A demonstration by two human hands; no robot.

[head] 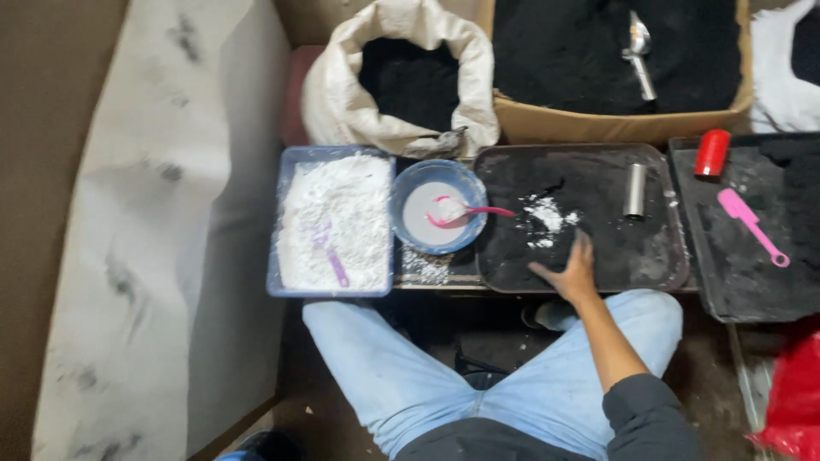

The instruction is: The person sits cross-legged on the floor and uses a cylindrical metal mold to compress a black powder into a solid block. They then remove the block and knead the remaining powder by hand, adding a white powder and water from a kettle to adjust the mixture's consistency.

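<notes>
The right hand lies flat on the dark tray, fingers spread and pressing the black powder, gripping nothing. Judged step: levelling or gathering powder on the tray; the following move would call for a tool. Just beyond the fingertips sits a small patch of white powder. Farther right of them lies a metal tube. To their left stands a blue bowl holding a pink spoon. The left hand is out of view.

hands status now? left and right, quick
Left: not in view.
Right hand: open, fingers spread flat on the dark tray, holding nothing, near the white powder patch.
</notes>
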